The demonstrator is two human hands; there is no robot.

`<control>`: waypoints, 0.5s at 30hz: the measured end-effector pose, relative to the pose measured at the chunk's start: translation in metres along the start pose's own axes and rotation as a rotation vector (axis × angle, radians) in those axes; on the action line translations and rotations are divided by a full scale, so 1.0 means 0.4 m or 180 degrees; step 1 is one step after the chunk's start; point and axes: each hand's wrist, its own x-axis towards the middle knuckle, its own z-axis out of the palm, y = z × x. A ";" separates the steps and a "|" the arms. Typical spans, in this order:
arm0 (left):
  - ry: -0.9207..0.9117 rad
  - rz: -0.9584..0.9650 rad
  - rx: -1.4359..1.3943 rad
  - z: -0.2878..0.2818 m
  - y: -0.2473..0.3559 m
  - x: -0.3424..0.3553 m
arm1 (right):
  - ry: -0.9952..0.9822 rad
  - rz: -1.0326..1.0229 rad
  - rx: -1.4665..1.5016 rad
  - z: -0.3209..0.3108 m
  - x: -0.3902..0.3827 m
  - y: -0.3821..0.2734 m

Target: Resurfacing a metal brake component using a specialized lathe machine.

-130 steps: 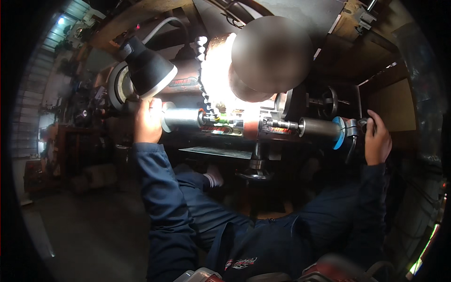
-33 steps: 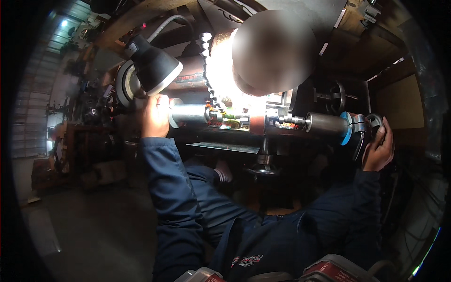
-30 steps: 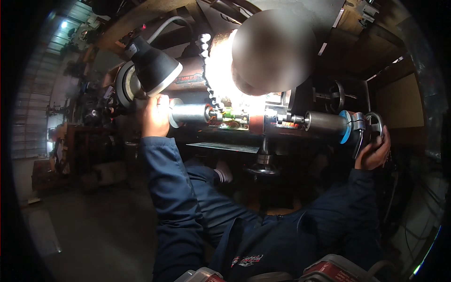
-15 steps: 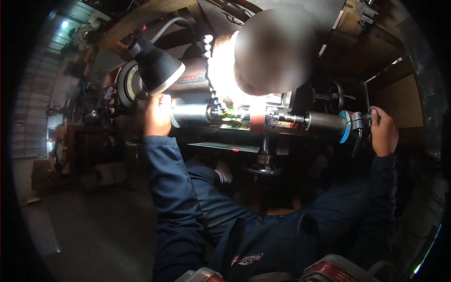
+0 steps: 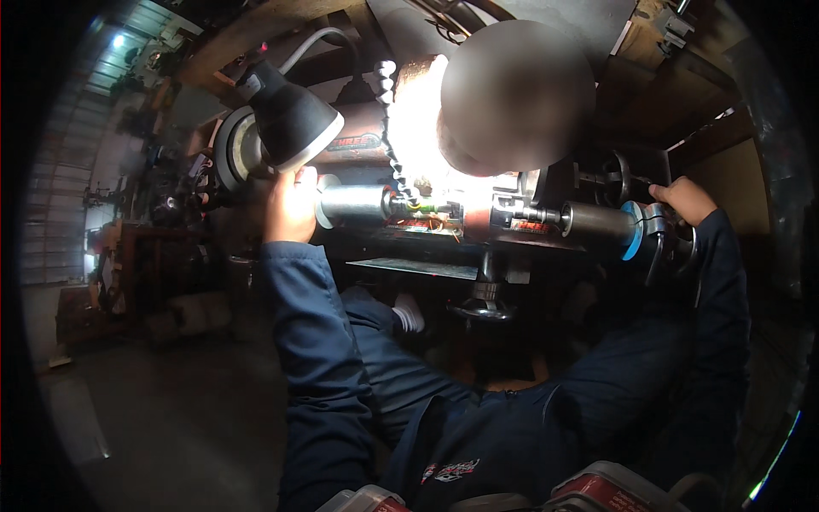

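My left hand (image 5: 291,209) is closed below the black lamp shade (image 5: 294,119), beside the flanged end of a silver cylinder (image 5: 354,206). What its fingers hold is hidden. My right hand (image 5: 685,200) reaches over the top of a chrome handwheel (image 5: 689,249) at the machine's right end, its fingers bent and partly hidden. A slim metal shaft (image 5: 546,215) runs between the silver cylinder and a grey cylinder (image 5: 597,224), which carries a blue ring (image 5: 632,230) and a clamp with a lever (image 5: 656,247). A lumpy bright metal piece (image 5: 388,128) stands behind the shaft.
A large round shape (image 5: 518,96), blurred out, covers the machine's back middle. A second handwheel (image 5: 616,177) sits behind the grey cylinder. Below the shaft are a flat metal plate (image 5: 418,269) and a lower handwheel (image 5: 483,309), near my knees. Lamp glare whitens the middle.
My right hand has moved up and inward over the chrome handwheel, showing more of its rim. My left hand stays by the silver cylinder. The whole view has shifted slightly.
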 end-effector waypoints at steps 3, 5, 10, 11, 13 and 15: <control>0.0023 0.0053 -0.0057 0.003 0.005 0.003 | 0.0711 -0.0252 -0.0227 0.013 -0.016 0.035; 0.0025 0.0076 -0.0026 -0.006 0.004 0.003 | 0.1939 -0.0796 -0.0414 0.058 -0.067 0.048; 0.0004 -0.0077 -0.0079 -0.011 0.010 -0.007 | 0.3162 -0.1194 -0.0286 0.153 -0.177 0.054; -0.0033 -0.0086 -0.0090 -0.016 -0.004 -0.013 | 0.3123 -0.1226 -0.0277 0.183 -0.176 0.056; -0.0021 -0.0049 -0.0088 -0.018 -0.007 -0.016 | 0.4027 -0.1143 -0.0569 0.240 -0.187 0.081; -0.0033 -0.0003 -0.0129 -0.004 -0.006 -0.009 | 0.4413 -0.1064 -0.0801 0.300 -0.221 0.078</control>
